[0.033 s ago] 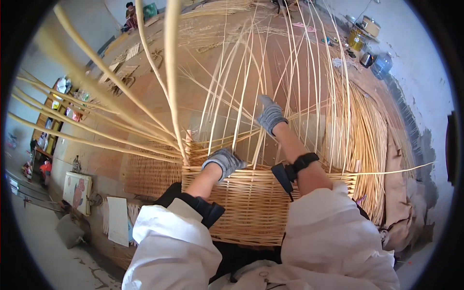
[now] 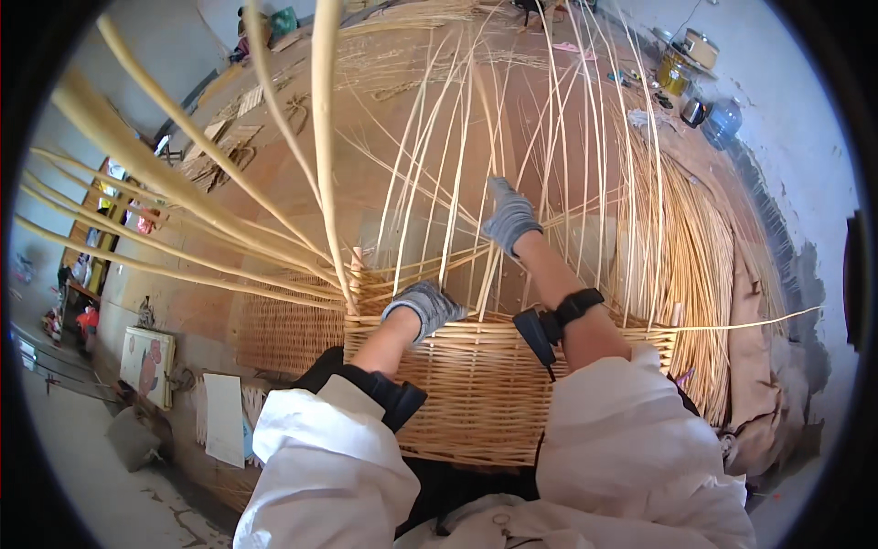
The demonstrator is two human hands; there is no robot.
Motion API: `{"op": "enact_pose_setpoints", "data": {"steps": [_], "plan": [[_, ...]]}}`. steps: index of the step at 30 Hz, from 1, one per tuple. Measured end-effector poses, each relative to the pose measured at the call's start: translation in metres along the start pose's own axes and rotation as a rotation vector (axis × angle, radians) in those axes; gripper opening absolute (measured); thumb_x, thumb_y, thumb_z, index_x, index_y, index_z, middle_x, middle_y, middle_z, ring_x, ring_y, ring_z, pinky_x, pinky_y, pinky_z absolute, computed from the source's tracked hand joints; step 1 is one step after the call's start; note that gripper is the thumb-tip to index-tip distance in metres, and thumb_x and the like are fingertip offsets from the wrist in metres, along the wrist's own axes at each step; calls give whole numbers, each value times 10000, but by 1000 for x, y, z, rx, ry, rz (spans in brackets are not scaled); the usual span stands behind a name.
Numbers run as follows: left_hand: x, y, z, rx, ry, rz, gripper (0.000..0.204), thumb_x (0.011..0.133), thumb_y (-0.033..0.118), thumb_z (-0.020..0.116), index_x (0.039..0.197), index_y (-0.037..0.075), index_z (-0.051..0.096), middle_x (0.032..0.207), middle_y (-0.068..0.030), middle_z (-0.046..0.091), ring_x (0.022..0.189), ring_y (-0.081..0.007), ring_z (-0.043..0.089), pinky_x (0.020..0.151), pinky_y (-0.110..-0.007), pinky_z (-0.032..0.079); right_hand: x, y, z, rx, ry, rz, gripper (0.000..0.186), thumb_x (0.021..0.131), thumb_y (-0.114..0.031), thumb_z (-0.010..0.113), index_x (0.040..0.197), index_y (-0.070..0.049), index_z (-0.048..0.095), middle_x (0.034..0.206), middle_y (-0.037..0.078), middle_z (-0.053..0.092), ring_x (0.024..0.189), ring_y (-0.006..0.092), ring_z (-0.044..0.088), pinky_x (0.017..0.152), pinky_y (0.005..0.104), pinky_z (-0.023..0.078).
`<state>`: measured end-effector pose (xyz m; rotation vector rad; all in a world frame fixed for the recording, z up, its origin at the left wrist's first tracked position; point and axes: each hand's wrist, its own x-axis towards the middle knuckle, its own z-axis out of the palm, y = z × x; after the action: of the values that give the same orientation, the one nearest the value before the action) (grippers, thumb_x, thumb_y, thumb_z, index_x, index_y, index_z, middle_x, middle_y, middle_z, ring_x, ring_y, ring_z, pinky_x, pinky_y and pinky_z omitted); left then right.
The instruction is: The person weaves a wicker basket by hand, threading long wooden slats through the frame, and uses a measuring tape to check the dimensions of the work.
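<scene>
A part-woven wicker basket point(image 2: 476, 384) stands against my lap, its pale wall facing me and long upright rods rising from its top edge. My left hand point(image 2: 425, 309), in a grey knit glove, lies over that edge left of centre, fingers closed and pressed against the weave. What they hold is hidden. Farther forward, my gloved right hand point(image 2: 511, 220) is raised among the thin wicker rods point(image 2: 467, 119), closed round a rod that runs down to the weave. Thick rods point(image 2: 324, 137) fan up and leftward from the basket's left corner.
On the right lies a big bundle of loose wicker rods point(image 2: 681, 274), and one rod point(image 2: 750, 324) sticks out rightward from the basket. A water jug point(image 2: 722, 124) and a kettle point(image 2: 695, 113) stand by the right wall. A picture board point(image 2: 146, 366) is at the left.
The thick rods at the upper left have swayed slightly. My right hand has shifted a very little to the left with its rod; my left hand stays in place.
</scene>
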<state>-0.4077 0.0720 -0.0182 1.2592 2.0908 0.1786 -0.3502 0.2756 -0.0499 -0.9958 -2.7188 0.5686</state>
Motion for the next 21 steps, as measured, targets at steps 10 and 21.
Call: {"op": "enact_pose_setpoints", "data": {"steps": [10,21], "plan": [[-42,40,56,333,421,269,668,694,453,572,1179,36,379,1205,-143,415,1147,-241,361,966,-373,232,40,93,71,1181,803,109,468,817,-162,412,1225,-20,235,1160,119,357,1146,249,242,932,367,285],[-7,15,27,200,62,-107,484,805,484,323,1014,117,561,1031,-113,551,971,-292,506,835,-387,372,-205,-33,-47,1592,806,573,89,818,-134,491,801,-48,480,603,56,498,465,118,475,409,217,408]]}}
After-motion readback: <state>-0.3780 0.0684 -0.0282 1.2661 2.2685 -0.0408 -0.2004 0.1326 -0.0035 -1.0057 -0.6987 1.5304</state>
